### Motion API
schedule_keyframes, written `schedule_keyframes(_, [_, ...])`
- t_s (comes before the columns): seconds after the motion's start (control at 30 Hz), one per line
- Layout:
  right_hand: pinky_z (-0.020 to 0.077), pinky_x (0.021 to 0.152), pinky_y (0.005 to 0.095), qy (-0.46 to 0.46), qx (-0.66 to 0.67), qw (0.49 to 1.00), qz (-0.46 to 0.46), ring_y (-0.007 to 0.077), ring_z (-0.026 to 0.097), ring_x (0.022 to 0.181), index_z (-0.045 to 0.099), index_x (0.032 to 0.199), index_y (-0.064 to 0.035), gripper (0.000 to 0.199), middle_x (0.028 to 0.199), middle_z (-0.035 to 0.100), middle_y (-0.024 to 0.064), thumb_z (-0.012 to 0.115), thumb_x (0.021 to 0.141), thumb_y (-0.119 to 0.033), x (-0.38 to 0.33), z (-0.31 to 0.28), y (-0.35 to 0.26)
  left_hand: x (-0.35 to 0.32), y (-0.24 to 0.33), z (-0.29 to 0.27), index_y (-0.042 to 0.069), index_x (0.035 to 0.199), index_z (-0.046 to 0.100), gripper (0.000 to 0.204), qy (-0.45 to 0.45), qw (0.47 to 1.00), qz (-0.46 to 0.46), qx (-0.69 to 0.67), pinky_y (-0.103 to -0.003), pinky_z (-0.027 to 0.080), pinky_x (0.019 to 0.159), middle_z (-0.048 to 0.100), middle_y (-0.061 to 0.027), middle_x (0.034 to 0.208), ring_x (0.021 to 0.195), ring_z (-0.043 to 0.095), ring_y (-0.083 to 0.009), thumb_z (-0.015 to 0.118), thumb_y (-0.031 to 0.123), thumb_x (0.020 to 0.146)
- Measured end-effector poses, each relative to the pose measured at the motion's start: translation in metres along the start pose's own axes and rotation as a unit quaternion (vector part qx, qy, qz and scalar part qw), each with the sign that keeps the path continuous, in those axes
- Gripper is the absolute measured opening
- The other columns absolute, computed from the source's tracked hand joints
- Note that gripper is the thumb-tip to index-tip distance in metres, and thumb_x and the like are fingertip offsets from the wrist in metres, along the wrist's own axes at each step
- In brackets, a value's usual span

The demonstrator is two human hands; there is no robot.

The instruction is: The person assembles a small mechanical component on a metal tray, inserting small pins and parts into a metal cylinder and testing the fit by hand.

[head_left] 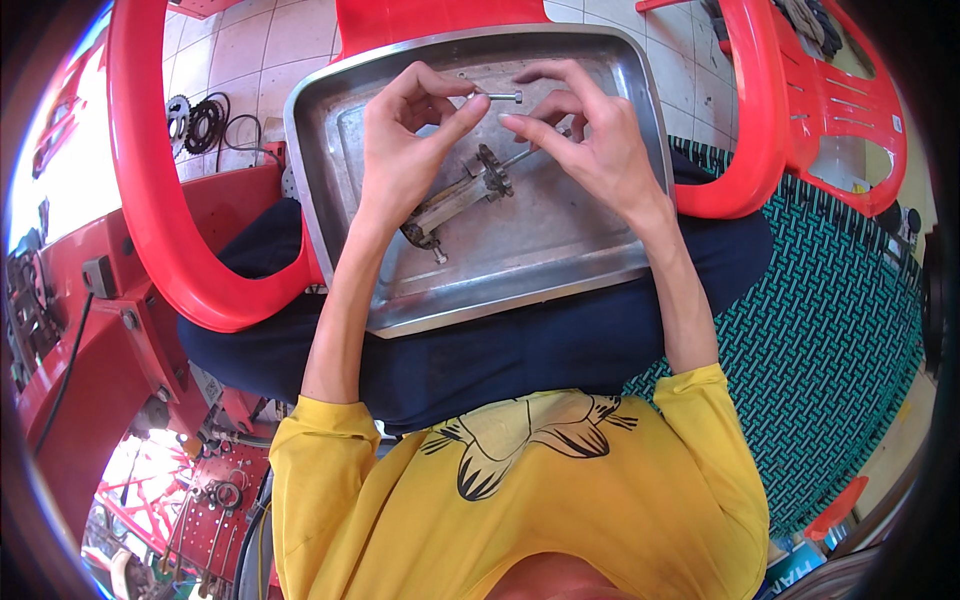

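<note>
My left hand [415, 135] is closed, pinching a small silver bolt [508, 97] between thumb and fingertips over a metal tray [520, 290]. The bolt's head points right, towards my right hand [590, 135]. That hand is open, its thumb and forefinger apart on either side of the bolt head without touching it. Below my hands, a greasy metal part with a toothed gear [490, 175] lies slantwise in the tray. A thin rod [520, 157] runs from the gear up under my right hand, which hides its far end. A small bolt [439, 254] sticks out at the part's lower end.
The tray rests on my lap and a red plastic chair [360, 15]. Another red chair [840, 110] stands at the right, above a green woven mat [810, 330]. Sprockets [205, 125] and a cable lie on the tiled floor at the left, beside a red metal frame [90, 370].
</note>
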State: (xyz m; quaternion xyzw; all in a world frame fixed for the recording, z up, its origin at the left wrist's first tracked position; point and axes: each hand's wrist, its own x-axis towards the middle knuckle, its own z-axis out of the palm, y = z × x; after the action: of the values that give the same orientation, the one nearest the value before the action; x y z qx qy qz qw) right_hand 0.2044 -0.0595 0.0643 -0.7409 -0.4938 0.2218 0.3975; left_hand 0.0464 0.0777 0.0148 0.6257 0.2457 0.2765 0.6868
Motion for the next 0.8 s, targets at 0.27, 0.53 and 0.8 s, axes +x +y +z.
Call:
schedule_keyframes(0.27, [0.0515,0.06,0.0317,-0.016,-0.03,0.999,-0.006,0.0233,0.075,0.068,0.071,0.11,-0.0093,0.033,0.072,0.074,0.0094,0.082,0.089,-0.033,0.0,-0.001,-0.001,0.0,-0.001,-0.001,0.0,0.096,0.07,0.017,0.001,1.0,0.011,0.004,-0.021,0.049,0.072,0.07,-0.001,0.092,0.074,0.054,-0.0039,0.082,0.008,0.088])
schedule_keyframes(0.53, [0.0528,0.061,0.0325,-0.009,-0.028,0.999,-0.018,0.0246,0.075,0.069,0.068,0.114,-0.009,0.037,0.074,0.075,0.0095,0.078,0.092,-0.036,0.0,0.002,0.0,-0.001,0.002,-0.002,0.001,0.095,0.067,0.016,-0.003,1.0,-0.004,0.013,-0.022,0.049,0.074,0.071,-0.0034,0.096,0.077,0.055,-0.0046,0.081,0.005,0.089])
schedule_keyframes(0.8, [0.0558,0.065,0.0333,0.001,0.016,1.0,-0.012,0.0249,0.077,0.073,0.069,0.111,-0.007,0.029,0.078,0.076,0.01,0.075,0.095,-0.03,-0.002,0.005,0.004,-0.002,0.008,-0.001,0.003,0.094,0.067,0.018,-0.015,0.999,-0.007,0.029,-0.022,0.048,0.073,0.072,-0.0035,0.095,0.074,0.054,-0.0038,0.083,0.003,0.086])
